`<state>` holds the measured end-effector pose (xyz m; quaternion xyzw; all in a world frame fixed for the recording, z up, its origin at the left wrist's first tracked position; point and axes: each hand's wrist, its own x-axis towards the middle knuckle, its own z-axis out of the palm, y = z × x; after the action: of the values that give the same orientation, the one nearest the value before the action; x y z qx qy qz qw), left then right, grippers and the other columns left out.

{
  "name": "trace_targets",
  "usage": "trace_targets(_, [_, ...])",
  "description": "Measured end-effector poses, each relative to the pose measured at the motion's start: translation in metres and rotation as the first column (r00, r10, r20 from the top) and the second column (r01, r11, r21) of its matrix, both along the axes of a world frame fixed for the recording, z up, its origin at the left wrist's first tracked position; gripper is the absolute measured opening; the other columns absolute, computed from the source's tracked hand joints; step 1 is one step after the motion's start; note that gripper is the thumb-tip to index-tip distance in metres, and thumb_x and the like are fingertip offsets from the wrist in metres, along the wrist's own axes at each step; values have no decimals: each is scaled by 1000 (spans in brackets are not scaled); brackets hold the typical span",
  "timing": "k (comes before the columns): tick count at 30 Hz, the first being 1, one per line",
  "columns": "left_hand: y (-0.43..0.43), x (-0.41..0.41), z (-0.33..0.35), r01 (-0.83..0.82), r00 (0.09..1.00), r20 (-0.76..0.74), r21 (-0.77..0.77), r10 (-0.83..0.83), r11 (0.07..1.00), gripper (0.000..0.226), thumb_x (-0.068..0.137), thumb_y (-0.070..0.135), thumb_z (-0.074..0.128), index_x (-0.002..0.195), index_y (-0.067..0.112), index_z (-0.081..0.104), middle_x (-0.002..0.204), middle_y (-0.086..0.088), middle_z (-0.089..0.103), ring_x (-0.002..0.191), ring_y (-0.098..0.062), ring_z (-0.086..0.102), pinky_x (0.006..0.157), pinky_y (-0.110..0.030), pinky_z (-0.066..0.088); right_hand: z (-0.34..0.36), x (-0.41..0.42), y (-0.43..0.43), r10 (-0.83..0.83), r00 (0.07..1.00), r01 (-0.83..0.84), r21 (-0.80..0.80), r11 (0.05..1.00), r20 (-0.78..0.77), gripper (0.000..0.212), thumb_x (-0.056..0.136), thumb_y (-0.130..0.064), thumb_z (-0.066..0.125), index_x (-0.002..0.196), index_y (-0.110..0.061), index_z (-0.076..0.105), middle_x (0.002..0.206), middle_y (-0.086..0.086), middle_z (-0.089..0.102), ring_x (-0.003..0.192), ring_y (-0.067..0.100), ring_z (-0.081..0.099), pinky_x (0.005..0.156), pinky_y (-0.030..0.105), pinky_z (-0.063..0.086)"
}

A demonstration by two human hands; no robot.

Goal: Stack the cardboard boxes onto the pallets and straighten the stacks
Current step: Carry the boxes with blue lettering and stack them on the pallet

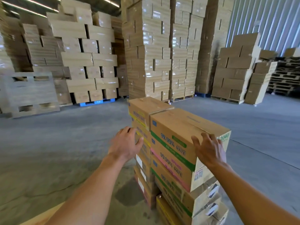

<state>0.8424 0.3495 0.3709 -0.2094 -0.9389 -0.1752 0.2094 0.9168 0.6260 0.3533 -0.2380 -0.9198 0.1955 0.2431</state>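
Cardboard boxes stand in a two-column stack point(175, 159) on the concrete floor point(56, 143) right in front of me. I have my right hand point(209, 150) spread wide and flat against the near corner of the green-banded top box point(183, 127). My left hand point(125, 144) is open too, fingers loosely curled, touching the side of the yellow-striped column point(141, 120) behind. Tall wrapped pallet stacks point(155, 49) fill the background.
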Motion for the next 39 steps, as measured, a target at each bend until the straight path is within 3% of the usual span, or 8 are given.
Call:
trace_targets(7, [64, -128, -7, 153, 988, 5, 70, -154, 986, 52, 101, 41, 52, 138, 5, 55, 134, -15, 60, 122, -31, 55, 96, -38, 45, -29, -89, 34, -118, 993, 119, -56, 991, 22, 61, 98, -63, 42, 139, -19, 53, 145, 14, 48, 130, 37, 44, 96, 51, 46])
trace_targets(12, [106, -245, -28, 279, 960, 8, 68, -280, 958, 53, 100, 43, 53, 136, 4, 57, 129, -20, 64, 112, -37, 62, 89, -41, 51, -52, -144, 54, -311, 950, 309, -114, 944, 2, 57, 99, -60, 43, 138, -19, 54, 144, 16, 48, 126, 38, 47, 93, 48, 47])
trace_targets(22, [164, -421, -70, 409, 883, 216, 78, -416, 909, 53, 99, 42, 56, 134, 2, 58, 137, -23, 57, 123, -41, 53, 100, -44, 43, -79, -200, 39, -719, 687, 710, -310, 632, 108, 64, 97, -53, 56, 149, -19, 41, 140, 21, 46, 126, 42, 47, 98, 49, 43])
trace_targets(25, [175, -449, -90, 395, 869, 306, 43, -388, 918, 57, 96, 55, 54, 126, 7, 62, 138, -18, 54, 124, -37, 51, 99, -42, 43, -93, -204, 38, -785, 615, 733, -418, 536, 71, 68, 93, -56, 61, 151, -27, 40, 146, 14, 50, 127, 38, 52, 102, 47, 45])
trace_targets(28, [182, -462, -100, 370, 876, 293, 102, -384, 923, 59, 87, 62, 63, 119, 12, 63, 133, -14, 54, 122, -36, 49, 93, -43, 45, -95, -208, 39, -838, 544, 746, -472, 469, 27, 70, 89, -59, 66, 148, -31, 43, 142, 11, 58, 123, 37, 57, 101, 45, 48])
trace_targets(34, [191, -479, -112, 287, 854, 349, 303, -386, 909, 87, 69, 72, 75, 126, 9, 57, 132, -19, 50, 123, -36, 44, 95, -44, 40, -91, -217, 35, -901, 431, 716, -587, 377, -53, 78, 81, -59, 75, 140, -13, 53, 133, 16, 63, 118, 34, 60, 93, 37, 47])
trace_targets(37, [187, -483, -115, 247, 771, 481, 378, -417, 892, 103, 67, 76, 72, 136, 3, 50, 135, -22, 54, 123, -38, 52, 91, -41, 45, -95, -213, 30, -902, 421, 652, -659, 375, -96, 71, 85, -52, 74, 141, -15, 54, 141, 12, 57, 120, 29, 58, 91, 31, 43])
trace_targets(39, [182, -488, -118, 187, 704, 563, 442, -434, 877, 99, 76, 69, 71, 142, -1, 46, 141, -21, 54, 127, -38, 53, 96, -39, 44, -101, -209, 24, -910, 388, 558, -749, 356, -145, 67, 87, -45, 75, 143, -17, 53, 139, 9, 57, 112, 22, 57, 87, 30, 44])
